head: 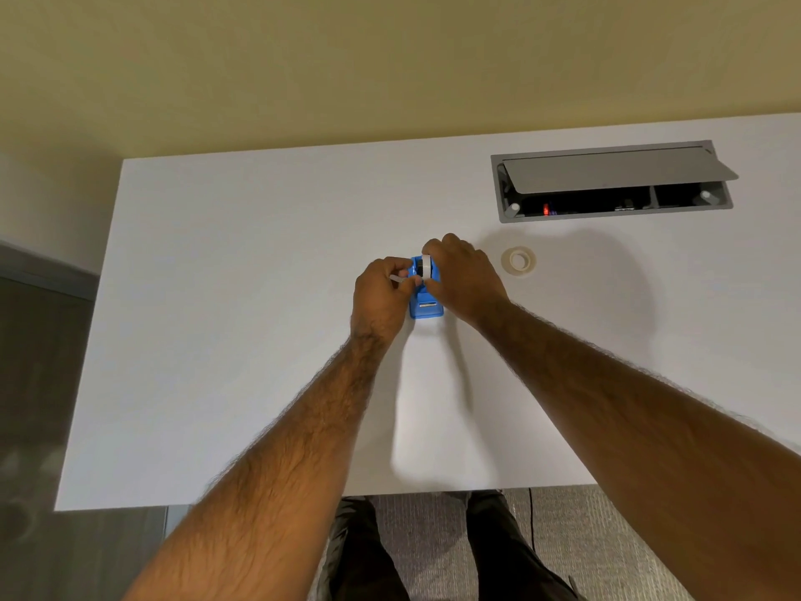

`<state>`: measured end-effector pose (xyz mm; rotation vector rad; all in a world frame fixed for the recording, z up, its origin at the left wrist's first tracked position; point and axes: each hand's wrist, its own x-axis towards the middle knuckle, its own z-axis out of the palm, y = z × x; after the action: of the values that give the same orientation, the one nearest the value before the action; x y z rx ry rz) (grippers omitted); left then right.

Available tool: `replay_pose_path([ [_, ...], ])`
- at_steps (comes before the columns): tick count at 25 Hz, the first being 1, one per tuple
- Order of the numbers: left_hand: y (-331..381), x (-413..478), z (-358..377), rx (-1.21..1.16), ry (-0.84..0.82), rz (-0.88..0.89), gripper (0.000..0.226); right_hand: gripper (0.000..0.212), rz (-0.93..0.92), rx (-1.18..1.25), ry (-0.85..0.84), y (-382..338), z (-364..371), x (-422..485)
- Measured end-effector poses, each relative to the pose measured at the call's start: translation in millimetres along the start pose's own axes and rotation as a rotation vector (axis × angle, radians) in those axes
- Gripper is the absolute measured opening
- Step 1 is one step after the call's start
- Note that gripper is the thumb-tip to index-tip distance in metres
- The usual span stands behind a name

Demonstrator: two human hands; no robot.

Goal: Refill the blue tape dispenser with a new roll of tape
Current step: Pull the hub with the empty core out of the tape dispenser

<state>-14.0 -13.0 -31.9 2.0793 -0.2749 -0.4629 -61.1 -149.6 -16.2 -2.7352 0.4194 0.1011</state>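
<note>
Gripping the roll (426, 265) seated in the blue dispenser (427, 313) at the centre of the table (216, 340), the right hand (464, 275) steadies it while the left hand (381, 293) pinches the loose tape end (396, 278) at 9 o'clock, seemingly threading; next that end needs drawing to the cutter (427, 304) at 6 o'clock.
</note>
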Motion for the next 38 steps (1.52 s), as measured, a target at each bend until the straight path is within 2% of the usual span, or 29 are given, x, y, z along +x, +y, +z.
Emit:
replay_pose_path([
  [5,14,-1,-1,-0.065,0.102,-0.016,0.021,0.037,0.000,0.132,0.050,-2,-9,-6],
  [8,27,-2,0,-0.224,0.078,-0.073,0.024,0.037,0.026,0.270,0.048,-7,-15,-6],
  [11,34,-3,2,-0.286,0.038,-0.089,0.030,0.037,0.055,0.338,0.089,-13,-23,-6],
  [14,42,-3,2,-0.363,0.043,-0.093,0.015,0.038,0.058,0.379,0.135,-21,-33,-8],
  [18,52,-3,1,-0.517,0.061,-0.153,0.020,0.027,0.066,0.398,0.204,-27,-44,-13],
  [22,54,-3,1,-0.524,0.084,-0.177,0.023,0.022,0.080,0.362,0.254,-33,-47,-15],
  [27,52,-1,-1,-0.553,0.081,-0.187,0.025,0.024,0.131,0.442,0.295,-40,-45,-17],
  [35,60,0,0,-0.580,0.126,-0.164,0.019,0.017,0.167,0.435,0.369,-46,-41,-12],
  [38,60,-1,0,-0.571,0.130,-0.157,0.016,0.016,0.205,0.450,0.350,-45,-43,-9],
])
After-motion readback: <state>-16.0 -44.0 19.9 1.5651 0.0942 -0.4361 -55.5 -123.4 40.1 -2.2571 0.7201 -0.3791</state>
